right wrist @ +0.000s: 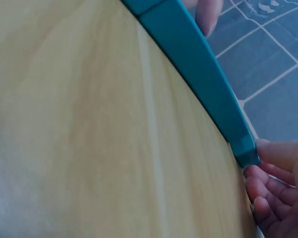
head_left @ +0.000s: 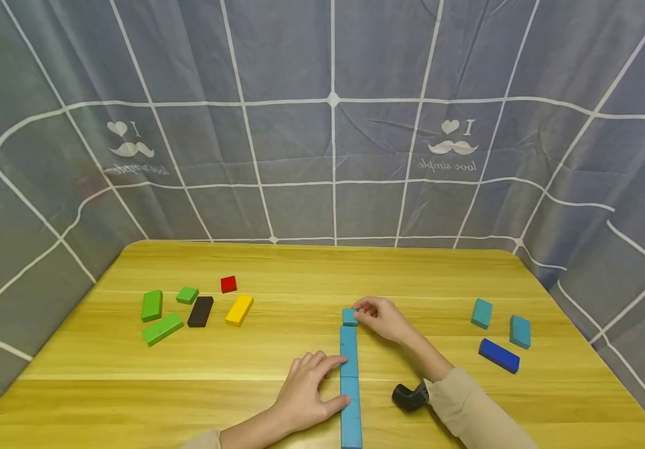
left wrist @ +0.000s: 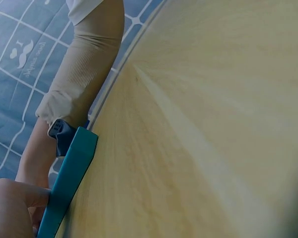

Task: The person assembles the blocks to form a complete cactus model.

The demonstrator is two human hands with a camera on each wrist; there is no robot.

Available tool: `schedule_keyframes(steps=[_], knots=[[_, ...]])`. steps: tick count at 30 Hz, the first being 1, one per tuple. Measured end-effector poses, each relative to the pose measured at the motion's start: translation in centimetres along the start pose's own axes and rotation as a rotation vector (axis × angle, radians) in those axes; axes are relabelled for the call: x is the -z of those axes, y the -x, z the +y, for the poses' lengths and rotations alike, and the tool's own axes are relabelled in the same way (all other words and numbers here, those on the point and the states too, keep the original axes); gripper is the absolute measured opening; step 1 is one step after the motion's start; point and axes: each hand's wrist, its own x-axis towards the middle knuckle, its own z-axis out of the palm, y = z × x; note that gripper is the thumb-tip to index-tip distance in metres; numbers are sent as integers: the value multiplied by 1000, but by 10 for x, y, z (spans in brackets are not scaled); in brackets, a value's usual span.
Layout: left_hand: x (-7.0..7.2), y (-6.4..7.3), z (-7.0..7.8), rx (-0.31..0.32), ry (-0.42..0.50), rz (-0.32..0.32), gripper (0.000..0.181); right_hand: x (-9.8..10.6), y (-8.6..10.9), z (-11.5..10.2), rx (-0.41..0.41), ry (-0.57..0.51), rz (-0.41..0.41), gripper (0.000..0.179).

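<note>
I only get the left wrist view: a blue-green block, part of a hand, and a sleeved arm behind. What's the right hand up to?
Observer: The right hand pinches a small light-blue block just beyond a longer light-blue block.
Visitor: Is that longer one alone?
Observer: No, a second long light-blue block lies end to end with it, on the near side.
Visitor: Any other colours about?
Observer: Yes, off to the left a red block lies beyond a yellow block.
</note>
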Motion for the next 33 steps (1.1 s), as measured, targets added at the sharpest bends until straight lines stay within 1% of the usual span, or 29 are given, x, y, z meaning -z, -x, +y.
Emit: schedule_keyframes(steps=[6,19,21,25,27,30,32,33], knots=[[0,0,0,3,0,-2,50,-2,-2,-2,13,-2,5,17],[0,0,0,-2,-7,18,50,0,-1,-5,12,-28,-38,18],[0,0,0,-7,-9,23,50,1,0,-10,20,-28,-37,17],[0,-1,0,-12,-8,27,50,5,4,-30,18,-26,-43,16],[0,-1,0,-12,-5,26,50,5,4,-27,29,-28,-47,17],[0,0,0,-8,-1,19,50,6,5,-28,0,-79,-24,21],[0,0,0,-6,1,15,50,8,7,-25,-20,-125,12,24],[0,0,0,-4,1,12,51,10,9,-26,-50,-158,39,25]])
